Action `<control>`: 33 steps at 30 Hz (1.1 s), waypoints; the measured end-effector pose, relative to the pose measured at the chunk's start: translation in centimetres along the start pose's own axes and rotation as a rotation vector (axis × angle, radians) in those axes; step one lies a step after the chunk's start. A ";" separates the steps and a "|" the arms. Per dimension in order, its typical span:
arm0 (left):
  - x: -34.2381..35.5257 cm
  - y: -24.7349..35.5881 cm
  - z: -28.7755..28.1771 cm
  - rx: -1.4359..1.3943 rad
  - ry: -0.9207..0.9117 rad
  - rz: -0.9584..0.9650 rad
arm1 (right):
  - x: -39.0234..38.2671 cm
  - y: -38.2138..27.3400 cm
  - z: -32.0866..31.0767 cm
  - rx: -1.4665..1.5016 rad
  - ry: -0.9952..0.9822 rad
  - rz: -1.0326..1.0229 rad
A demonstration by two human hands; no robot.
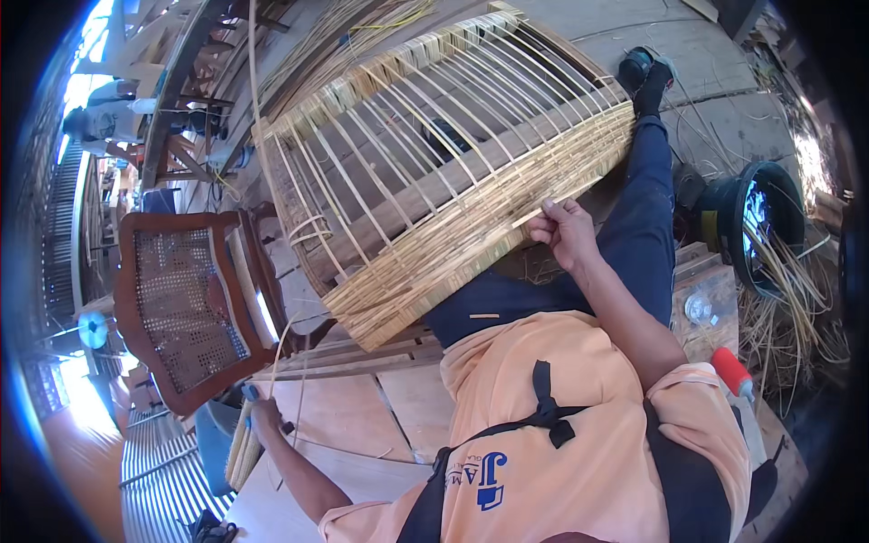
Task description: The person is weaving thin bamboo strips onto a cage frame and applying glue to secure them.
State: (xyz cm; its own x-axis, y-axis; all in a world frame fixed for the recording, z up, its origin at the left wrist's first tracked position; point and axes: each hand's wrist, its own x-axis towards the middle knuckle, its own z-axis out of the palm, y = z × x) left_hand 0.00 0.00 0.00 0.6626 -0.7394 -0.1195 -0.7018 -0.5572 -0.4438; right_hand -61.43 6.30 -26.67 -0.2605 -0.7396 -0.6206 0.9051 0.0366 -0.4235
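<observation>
Pinching a pale strip between thumb and fingers, the right hand sits between 2 and 3 o'clock, at the near edge of a big woven frame. The frame fills the space around 12 o'clock, tipped at a slant beside the person's blue trousers. Its near side is woven tight, its middle has long gaps (you can see the floor right through), and its far rail is wrapped up. The left hand is down near 8 o'clock, far apart from the right one. Its fingers look curled, but I can't tell what they hold. A brown chair with a back full of tiny holes leans at 9 o'clock. Over at 3 o'clock is a dark bucket, with loose strips spilling out of it. A red thing with a pale tip is at 4 o'clock, near the person's right elbow.
</observation>
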 end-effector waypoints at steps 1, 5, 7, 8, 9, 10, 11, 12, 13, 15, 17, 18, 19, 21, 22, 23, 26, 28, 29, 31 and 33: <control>-0.5 0.3 0.2 -0.101 0.016 0.024 | 0.0 0.0 -0.2 -0.020 0.029 -0.017; 1.7 0.4 2.9 0.046 0.096 0.108 | 1.0 -1.3 -1.3 -0.038 0.077 -0.077; -0.4 1.7 0.9 0.140 0.039 0.217 | 0.6 -1.6 -1.0 -0.022 0.097 -0.102; -1.0 2.0 0.2 0.184 -0.024 0.182 | 0.5 -1.6 -0.7 -0.016 0.092 -0.113; -2.1 2.7 -0.8 0.172 0.055 0.212 | 0.5 -1.4 -0.8 -0.030 0.087 -0.094; -3.1 3.4 -1.7 0.159 0.131 0.246 | 0.3 -1.3 -0.7 -0.062 0.047 -0.102; -3.0 4.0 -2.4 0.119 0.363 0.454 | 0.1 -1.0 -0.5 -0.093 0.007 -0.110; -3.4 4.0 -3.3 0.075 0.600 0.649 | -0.2 -0.5 -0.3 -0.078 -0.029 -0.086; -7.4 7.6 -5.5 -0.150 0.630 0.743 | -0.6 -0.4 -0.2 -0.083 -0.033 -0.068; -15.1 16.8 -7.3 -0.497 0.550 0.915 | -1.9 -0.3 0.2 -0.087 -0.009 -0.071; -22.1 24.6 -5.5 -0.930 0.064 1.227 | -3.1 -0.8 0.1 -0.077 0.002 -0.077; -24.9 28.0 -4.8 -0.729 0.024 1.406 | -3.7 -1.0 0.1 -0.075 -0.002 -0.070; -28.3 30.9 -3.7 -0.657 -0.034 1.490 | -4.4 -1.4 0.1 -0.101 -0.015 -0.065; -32.5 36.5 -0.1 -0.696 -0.285 1.533 | -5.3 -2.4 -0.3 -0.081 -0.019 -0.051; -33.5 37.5 0.5 -0.701 -0.505 1.425 | -5.6 -2.7 -0.4 -0.097 -0.044 -0.053; -34.5 38.3 1.4 -0.685 -0.724 1.302 | -5.8 -3.0 -0.5 -0.172 -0.024 -0.042; -33.9 38.4 4.6 -0.743 -0.914 1.241 | -6.6 -4.9 -3.1 -0.222 -0.019 -0.200; -35.0 38.6 4.2 -0.626 -1.008 1.213 | -8.1 -6.7 -5.7 -0.229 0.015 -0.223; -35.1 39.4 4.4 -0.596 -1.070 1.242 | -8.1 -6.8 -6.5 -0.224 0.061 -0.229; -35.2 39.4 4.5 -0.615 -1.080 1.285 | -8.5 -6.1 -7.1 -0.160 0.133 -0.213; -35.2 39.4 5.0 -0.546 -1.053 1.311 | -8.9 -6.3 -6.8 -0.186 0.234 -0.183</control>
State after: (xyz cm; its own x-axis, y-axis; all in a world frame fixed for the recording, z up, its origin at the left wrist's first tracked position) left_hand -49.65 5.92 -17.78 -0.6376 -0.3497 -0.6865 -0.7139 -0.0668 0.6971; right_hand -67.11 17.19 -22.93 -0.5021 -0.5718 -0.6488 0.7653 0.0555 -0.6412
